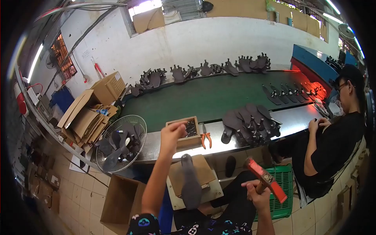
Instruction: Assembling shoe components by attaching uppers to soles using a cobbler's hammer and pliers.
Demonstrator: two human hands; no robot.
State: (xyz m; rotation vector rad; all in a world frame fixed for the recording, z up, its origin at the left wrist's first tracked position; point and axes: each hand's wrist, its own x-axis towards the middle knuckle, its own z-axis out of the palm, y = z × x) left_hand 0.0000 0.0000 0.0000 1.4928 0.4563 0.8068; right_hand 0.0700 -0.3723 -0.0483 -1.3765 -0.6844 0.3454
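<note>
My right hand [258, 196] is closed round the wooden handle of a hammer [267, 180] with a red head, held up to the right of my lap. My left hand [172, 135] reaches over the near left edge of a wooden box [181, 141] of small dark parts. Its fingers are drawn together, and anything between them is hidden. In front of me a dark grey sandal sole [190, 184] lies lengthwise on a wooden board [177, 172] on a pale stand, touched by neither hand. Orange-handled pliers [206, 138] lie beside the box.
A green conveyor belt [188, 102] runs behind the metal ledge. Stacked soles [248, 123] lie right of the pliers. A white wire basket [144, 135] of soles stands left, above an open cardboard box [119, 201]. A co-worker [333, 137] sits at right, near a green crate [284, 188].
</note>
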